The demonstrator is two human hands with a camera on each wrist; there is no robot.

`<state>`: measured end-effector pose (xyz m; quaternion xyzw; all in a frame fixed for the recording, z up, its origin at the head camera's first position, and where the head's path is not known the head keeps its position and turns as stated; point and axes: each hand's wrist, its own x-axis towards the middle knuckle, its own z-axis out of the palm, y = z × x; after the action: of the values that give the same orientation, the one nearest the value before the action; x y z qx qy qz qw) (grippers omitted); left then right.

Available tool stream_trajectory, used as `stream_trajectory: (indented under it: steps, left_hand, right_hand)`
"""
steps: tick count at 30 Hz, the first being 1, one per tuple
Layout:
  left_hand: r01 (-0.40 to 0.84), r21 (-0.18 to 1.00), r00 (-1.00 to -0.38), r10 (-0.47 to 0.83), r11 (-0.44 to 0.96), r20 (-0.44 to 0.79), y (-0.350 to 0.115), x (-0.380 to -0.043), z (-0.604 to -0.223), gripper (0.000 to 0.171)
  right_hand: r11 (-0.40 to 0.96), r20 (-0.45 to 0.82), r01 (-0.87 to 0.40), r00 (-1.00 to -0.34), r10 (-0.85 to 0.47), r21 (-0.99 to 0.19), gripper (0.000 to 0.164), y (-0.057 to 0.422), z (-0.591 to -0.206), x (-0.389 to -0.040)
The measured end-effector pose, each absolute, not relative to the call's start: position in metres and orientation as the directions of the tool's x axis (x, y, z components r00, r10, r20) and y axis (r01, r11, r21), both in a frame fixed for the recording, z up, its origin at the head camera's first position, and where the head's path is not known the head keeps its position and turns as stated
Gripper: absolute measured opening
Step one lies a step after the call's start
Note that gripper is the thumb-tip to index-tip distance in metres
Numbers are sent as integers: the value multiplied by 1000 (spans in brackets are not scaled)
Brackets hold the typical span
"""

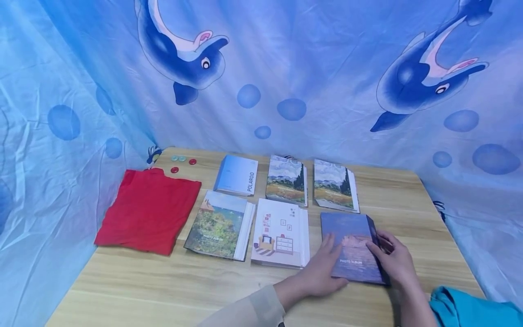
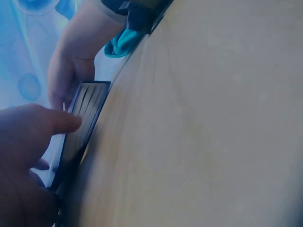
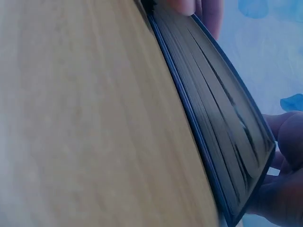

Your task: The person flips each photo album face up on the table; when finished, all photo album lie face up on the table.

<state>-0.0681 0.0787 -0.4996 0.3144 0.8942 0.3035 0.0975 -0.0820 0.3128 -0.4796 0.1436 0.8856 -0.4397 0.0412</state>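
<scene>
A blue-purple photo album (image 1: 347,227) lies at the near right of the table, the nearest of the albums to the person. My left hand (image 1: 320,270) holds its left side, fingers over the cover and thumb at the near edge. In the left wrist view that thumb presses the page block (image 2: 90,104). On the opposite side my right hand (image 1: 396,261) grips the album's right edge, thumb on the cover and fingers down its side. The right wrist view shows the page edges (image 3: 213,104) between dark covers.
To the left lie a white illustrated album (image 1: 271,227) and a green landscape album (image 1: 216,227). Behind are a blue Polaroid album (image 1: 237,175) and two painted-landscape albums (image 1: 286,177). A red cloth (image 1: 149,211) lies left, with several small discs (image 1: 192,161) behind it. Teal fabric (image 1: 470,309) shows at the right.
</scene>
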Motion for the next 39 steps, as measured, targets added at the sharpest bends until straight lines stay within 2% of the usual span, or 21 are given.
stream_trajectory:
  steps: [2, 6, 11, 15, 20, 28, 32, 37, 39]
  left_hand:
    - [510, 580, -790, 612, 635, 25, 81, -66, -500, 93]
    - [515, 547, -803, 594, 660, 40, 84, -64, -499, 91]
    - [505, 558, -814, 579, 659, 53, 84, -60, -499, 90]
    - [491, 585, -817, 574, 646, 51, 83, -59, -500, 92]
    - [461, 647, -825, 562, 608, 59, 81, -60, -499, 94]
    - [362, 774, -843, 537, 520, 32, 79, -63, -497, 103]
    - [315, 841, -841, 541, 440, 32, 78, -65, -497, 102]
    - [296, 885, -833, 551, 360, 55, 75, -65, -495, 103]
    - [282, 903, -830, 555, 324, 60, 73, -65, -493, 104]
  right_hand:
    - [548, -211, 301, -952, 222, -780, 75, 313, -480, -82]
    - [493, -275, 343, -939, 206, -800, 89, 315, -478, -82]
    - [458, -382, 413, -909, 163, -787, 100, 314, -473, -83]
    - [478, -406, 407, -907, 111, -779, 104, 313, -469, -83]
    - [491, -324, 326, -942, 91, -808, 91, 314, -466, -79]
    - [399, -178, 197, -980, 85, -896, 71, 310, -458, -70]
    - [299, -108, 115, -993, 40, -947, 63, 308, -453, -66]
    - [113, -27, 20, -998, -58, -993, 58, 305, -447, -61]
    - [103, -10, 0, -996, -91, -995, 59, 301, -446, -60]
